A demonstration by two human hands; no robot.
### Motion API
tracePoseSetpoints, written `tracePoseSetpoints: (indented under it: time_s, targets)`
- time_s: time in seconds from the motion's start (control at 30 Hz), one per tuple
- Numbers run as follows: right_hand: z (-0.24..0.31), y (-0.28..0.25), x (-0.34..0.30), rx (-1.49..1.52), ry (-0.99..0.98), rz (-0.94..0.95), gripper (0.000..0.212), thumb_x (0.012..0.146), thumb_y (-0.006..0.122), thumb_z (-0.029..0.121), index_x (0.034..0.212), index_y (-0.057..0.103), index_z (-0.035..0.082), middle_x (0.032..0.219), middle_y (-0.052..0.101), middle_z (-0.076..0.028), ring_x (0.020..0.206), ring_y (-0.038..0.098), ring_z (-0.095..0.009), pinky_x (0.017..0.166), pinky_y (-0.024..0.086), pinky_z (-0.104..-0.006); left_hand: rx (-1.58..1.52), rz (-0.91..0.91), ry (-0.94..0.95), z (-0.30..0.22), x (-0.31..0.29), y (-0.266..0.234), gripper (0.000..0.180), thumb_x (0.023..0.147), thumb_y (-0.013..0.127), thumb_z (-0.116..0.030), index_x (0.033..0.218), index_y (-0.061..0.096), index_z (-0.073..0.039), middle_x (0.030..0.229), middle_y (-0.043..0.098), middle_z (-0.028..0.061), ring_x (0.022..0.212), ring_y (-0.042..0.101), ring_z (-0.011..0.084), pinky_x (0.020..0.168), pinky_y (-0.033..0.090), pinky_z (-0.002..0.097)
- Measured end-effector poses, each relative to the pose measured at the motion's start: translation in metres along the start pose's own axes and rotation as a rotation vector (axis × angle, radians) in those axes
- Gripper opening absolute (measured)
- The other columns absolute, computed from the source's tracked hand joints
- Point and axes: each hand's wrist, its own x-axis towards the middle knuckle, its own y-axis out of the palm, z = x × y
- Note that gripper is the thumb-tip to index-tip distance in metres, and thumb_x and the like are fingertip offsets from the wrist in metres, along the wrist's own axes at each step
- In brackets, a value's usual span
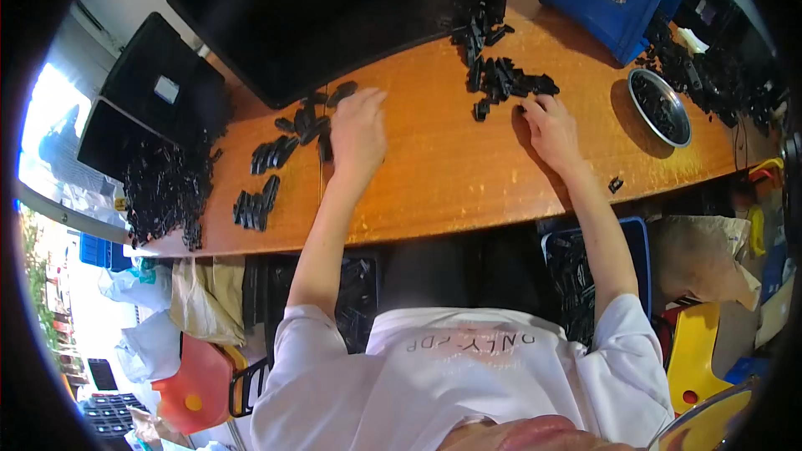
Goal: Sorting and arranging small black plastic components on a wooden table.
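Note:
My left hand [359, 135] is over the table beside a loose group of black plastic pieces [311, 125]. Its fingers are curled together, and whatever they hold, if anything, is hidden. Just below a heap of similar black parts [505, 79], my right hand [551, 132] has its fingers drawn into a pinch. A small black plastic piece [522, 108] shows at those fingertips. Closer to me on the left, more pieces lie side by side in short rows, one row [271, 154] behind another [256, 205].
A large black tray [334, 17] stands tilted at the back. Black bins [154, 75] spill parts at left. A blue crate [606, 0], a metal bowl [633, 92] of small parts and a dark pile [718, 83] are at right. Blue-rimmed bin [639, 255] sits below the table edge.

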Motion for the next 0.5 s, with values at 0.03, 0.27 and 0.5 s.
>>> tracePoseSetpoints:
  time_s: [0.03, 0.27, 0.5]
  targets:
    - [-0.007, -0.001, -0.006, 0.023, 0.031, -0.059, 0.027, 0.091, 0.066, 0.012, 0.119, 0.069, 0.011, 0.106, 0.063, -0.014, 0.1, 0.062, -0.036, 0.08, 0.054, -0.0448, -0.063, 0.039, 0.006, -0.007, 0.023, 0.016, 0.032, 0.09, 0.064, -0.007, 0.121, 0.07, -0.004, 0.129, 0.068, 0.015, 0.122, 0.059, 0.0361, 0.106, 0.046, 0.0443]
    - [0.022, -0.014, 0.003, 0.083, 0.082, -0.054, 0.028, 0.089, 0.07, 0.009, 0.117, 0.068, 0.006, 0.1, 0.062, -0.017, 0.088, 0.064, -0.038, 0.073, 0.054, -0.0462, -0.196, 0.145, 0.08, -0.033, 0.17, 0.151, 0.043, 0.092, 0.069, -0.029, 0.13, 0.068, -0.008, 0.144, 0.062, 0.0141, 0.136, 0.052, 0.0347, 0.113, 0.043, 0.046]
    - [0.021, -0.013, 0.01, 0.097, 0.117, -0.087, 0.012, 0.084, 0.074, 0.01, 0.092, 0.067, 0.006, 0.081, 0.059, -0.012, 0.07, 0.063, -0.032, 0.058, 0.052, -0.0429, 0.09, 0.211, 0.202, -0.024, 0.283, 0.255, 0.057, 0.085, 0.073, -0.046, 0.13, 0.068, -0.012, 0.137, 0.064, 0.0122, 0.133, 0.053, 0.0341, 0.115, 0.037, 0.0544]
